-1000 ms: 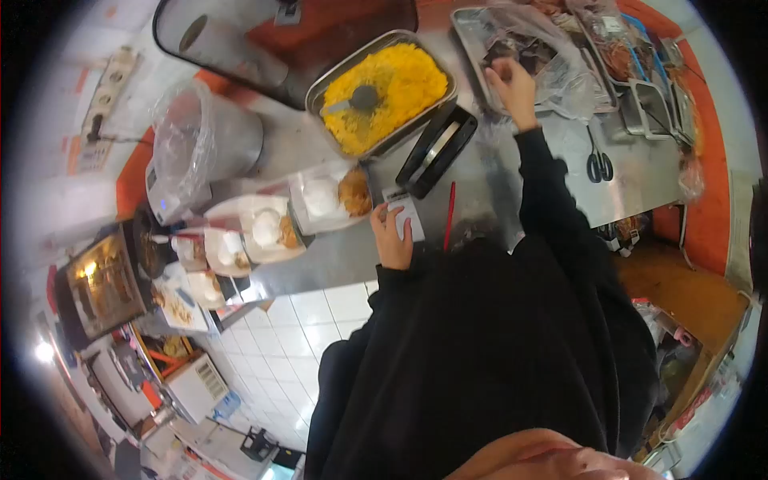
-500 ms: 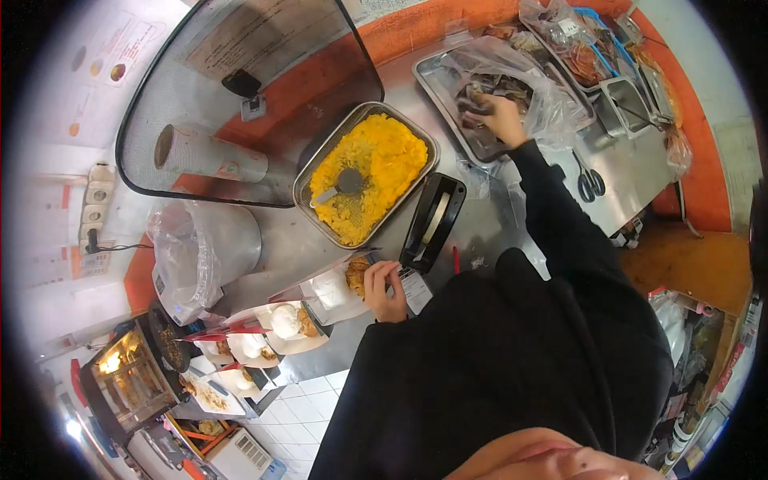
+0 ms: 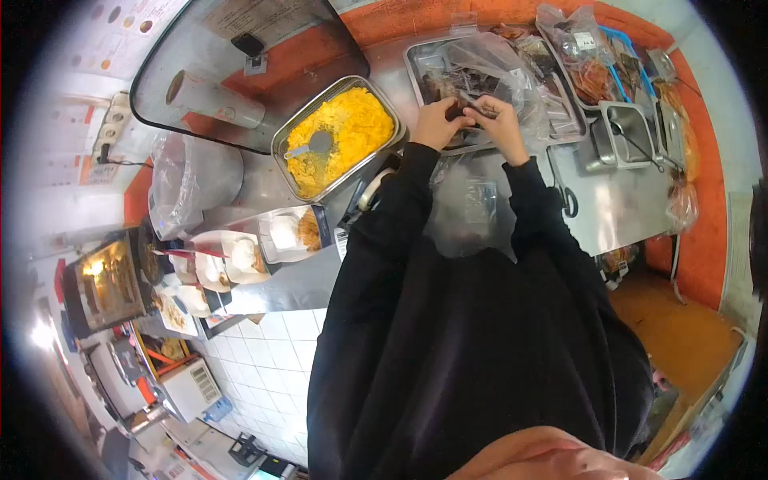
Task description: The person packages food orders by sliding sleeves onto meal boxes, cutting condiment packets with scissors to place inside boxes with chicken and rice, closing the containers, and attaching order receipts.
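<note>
Both hands meet over a metal tray (image 3: 414, 66) at the back of the counter. My left hand (image 3: 438, 123) is closed, its fingertips pinching a small dark packet whose details are blurred. From the other side, my right hand (image 3: 502, 128) grips the same small packet (image 3: 467, 100) with thumb and fingers. Beneath and behind them, a clear plastic bag (image 3: 512, 76) lies in the tray with several dark sachets in it. Black scissors (image 3: 569, 200) rest on the steel counter (image 3: 596, 228), to the right of my right sleeve.
Left of my hands stands a tray of yellow food (image 3: 356, 120) with a scoop (image 3: 318, 144) in it. A tape dispenser (image 3: 364, 196) is partly behind my left sleeve. Open food boxes (image 3: 272, 254) line the counter's left. Metal containers (image 3: 632, 132) stand at right.
My left hand has moved from beside the food boxes to the bag tray. My right hand has come out of the bag, and both hands now meet at a small packet.
</note>
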{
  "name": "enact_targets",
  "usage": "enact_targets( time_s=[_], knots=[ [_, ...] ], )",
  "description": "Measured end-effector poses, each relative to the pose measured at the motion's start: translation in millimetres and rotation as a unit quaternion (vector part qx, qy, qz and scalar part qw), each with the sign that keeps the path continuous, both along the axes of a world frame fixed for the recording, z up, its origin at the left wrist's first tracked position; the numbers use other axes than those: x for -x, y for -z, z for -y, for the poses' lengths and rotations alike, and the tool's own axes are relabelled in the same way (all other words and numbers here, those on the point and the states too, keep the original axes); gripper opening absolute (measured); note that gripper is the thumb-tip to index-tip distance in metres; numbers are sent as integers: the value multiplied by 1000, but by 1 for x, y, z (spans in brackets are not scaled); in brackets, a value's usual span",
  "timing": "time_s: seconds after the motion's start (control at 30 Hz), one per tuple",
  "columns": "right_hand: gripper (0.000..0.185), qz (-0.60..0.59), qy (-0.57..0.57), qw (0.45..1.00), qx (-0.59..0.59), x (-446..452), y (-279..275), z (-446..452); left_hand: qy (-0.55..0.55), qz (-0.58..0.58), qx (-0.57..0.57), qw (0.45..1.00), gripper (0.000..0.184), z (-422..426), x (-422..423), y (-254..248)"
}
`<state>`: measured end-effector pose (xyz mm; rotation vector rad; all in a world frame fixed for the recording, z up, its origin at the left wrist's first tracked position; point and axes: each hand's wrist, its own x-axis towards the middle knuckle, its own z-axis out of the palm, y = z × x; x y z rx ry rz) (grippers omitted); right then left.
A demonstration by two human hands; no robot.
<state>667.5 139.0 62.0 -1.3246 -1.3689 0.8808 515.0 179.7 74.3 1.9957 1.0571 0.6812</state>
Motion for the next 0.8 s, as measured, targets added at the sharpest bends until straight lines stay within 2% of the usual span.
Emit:
enact_targets(
  time_s=[0.03,0.1,0.13,0.17,0.2,0.23,0.27,0.3,0.37,0.4,0.43,0.47,0.5,0.57,0.6,0.63,0.67,0.7,0.73,0.77,0.8],
  knots=[
    [25,-1,-6,1000,1,-3,-4,7,-6,-1,1,1000,42,-2,-4,11],
    [18,140,131,959,-208,-6,-15,25,-64,115,25,991,31,-3,-8,39],
    [19,132,129,972,-147,-16,-23,42,-67,112,24,991,31,-3,-6,59],
    [20,122,128,980,-89,-32,-26,61,-137,186,73,970,27,-7,-1,80],
    [21,78,158,984,34,-49,-16,76,-203,259,119,937,25,-14,3,88],
    [22,32,184,969,161,-66,3,96,-202,254,116,939,25,-11,6,79],
    [24,143,199,960,136,-85,30,114,-213,351,225,883,26,-3,8,62],
    [26,255,210,937,109,-102,53,127,-219,443,328,805,27,-2,9,51],
    [31,441,230,860,116,-108,66,161,-189,433,364,803,32,-4,14,50],
    [41,402,218,879,138,-111,75,173,-197,395,359,822,33,-4,14,49],
    [41,403,217,878,143,-107,77,181,-203,358,350,841,33,-9,13,51],
    [41,444,245,857,93,-104,78,183,-201,314,280,885,36,-18,14,62],
    [42,481,272,832,45,-100,78,187,-201,315,280,884,36,-18,16,48],
    [42,467,277,837,64,-100,80,190,-75,194,259,943,38,-19,23,1],
    [42,429,273,852,127,-100,79,190,-6,85,165,983,35,-37,30,19],
    [41,390,265,861,192,-100,77,194,-3,84,167,982,35,-47,29,16],
    [41,391,266,859,196,-104,73,195,40,-76,109,990,34,-54,28,13],
    [41,368,234,871,225,-110,65,191,82,-233,44,968,35,-58,26,7],
    [40,345,201,881,253,-114,60,191,105,-256,-11,961,41,-55,23,-4],
    [40,345,202,881,255,-119,58,193,107,-256,-11,961,41,-54,20,-2],
    [38,273,156,911,266,-127,57,193,147,-296,-33,943,41,-56,14,2]
  ],
)
